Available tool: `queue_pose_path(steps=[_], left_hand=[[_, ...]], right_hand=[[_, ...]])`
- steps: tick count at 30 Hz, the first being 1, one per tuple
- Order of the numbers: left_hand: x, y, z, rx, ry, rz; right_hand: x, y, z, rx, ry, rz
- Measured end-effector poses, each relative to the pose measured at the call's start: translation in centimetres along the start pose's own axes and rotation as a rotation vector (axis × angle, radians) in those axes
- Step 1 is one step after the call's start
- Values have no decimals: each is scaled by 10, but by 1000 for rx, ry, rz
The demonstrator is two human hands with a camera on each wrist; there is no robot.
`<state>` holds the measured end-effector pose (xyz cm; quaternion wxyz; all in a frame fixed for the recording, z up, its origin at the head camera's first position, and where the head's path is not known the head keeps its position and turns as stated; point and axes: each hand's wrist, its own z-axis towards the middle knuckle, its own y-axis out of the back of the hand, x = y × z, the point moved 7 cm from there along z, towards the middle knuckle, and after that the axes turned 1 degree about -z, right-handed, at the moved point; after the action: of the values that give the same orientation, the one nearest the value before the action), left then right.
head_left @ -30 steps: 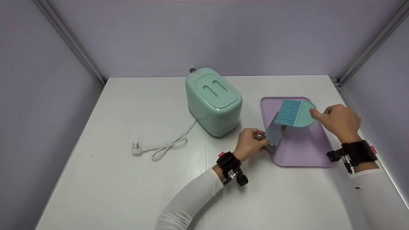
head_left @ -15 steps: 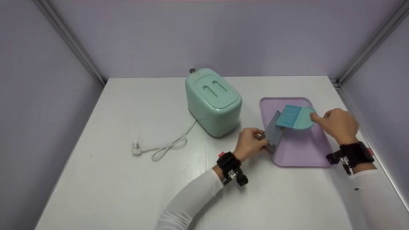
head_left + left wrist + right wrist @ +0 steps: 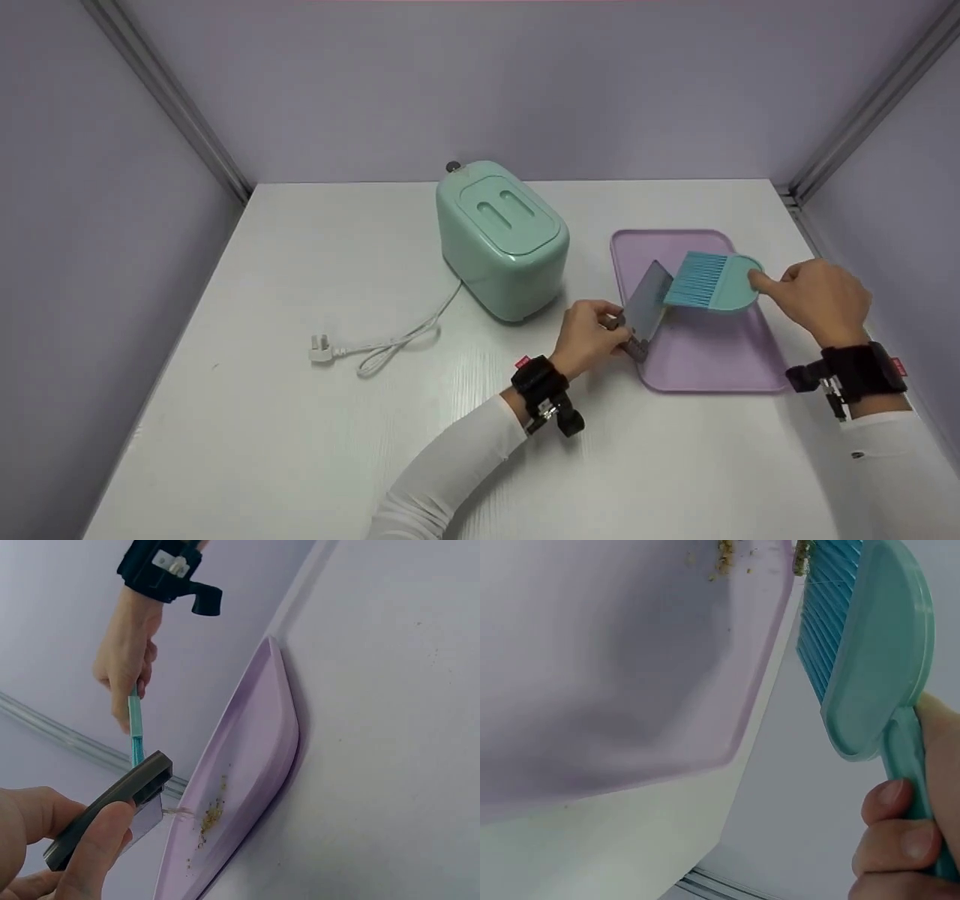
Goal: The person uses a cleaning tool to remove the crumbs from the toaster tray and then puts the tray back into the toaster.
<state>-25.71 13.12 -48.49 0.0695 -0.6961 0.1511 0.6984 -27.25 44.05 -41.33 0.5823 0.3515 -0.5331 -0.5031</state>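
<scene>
My left hand [image 3: 586, 341] pinches the dark edge of a grey crumb tray [image 3: 646, 301], whose thin flat plate tilts up over the left side of a purple tray [image 3: 720, 367]. In my right hand [image 3: 825, 300] is a turquoise brush [image 3: 739, 289], gripped by its handle [image 3: 909, 757]. The blue bristles [image 3: 696, 279] point left at the crumb tray's plate; whether they touch it, I cannot tell. Brown crumbs [image 3: 212, 817] lie on the purple tray in the left wrist view. A small crumbly clump [image 3: 801, 556] shows beside the bristles in the right wrist view.
A mint green toaster [image 3: 502, 232] with a lid on top stands left of the purple tray. Its white cord [image 3: 397, 341] runs out to a plug [image 3: 321, 349] on the white table [image 3: 262, 435]. Walls [image 3: 495, 90] enclose the back and sides.
My right hand has lowered the brush, then drawn it to the right, so more of the crumb tray's plate shows. The left hand stays nearly still.
</scene>
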Motion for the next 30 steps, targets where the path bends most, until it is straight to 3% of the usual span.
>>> queue_pose_path(steps=[5, 15, 22, 30], left_hand=[[1, 1, 1, 1, 11, -6], [3, 1, 2, 7, 42, 13], [2, 0, 3, 6, 38, 17], [1, -1, 4, 5, 36, 28]], right_hand=[[20, 16, -3, -76, 119, -19], [64, 18, -6, -96, 302, -69], [84, 14, -11, -118, 364, -117], [78, 10, -12, -97, 370, -150]])
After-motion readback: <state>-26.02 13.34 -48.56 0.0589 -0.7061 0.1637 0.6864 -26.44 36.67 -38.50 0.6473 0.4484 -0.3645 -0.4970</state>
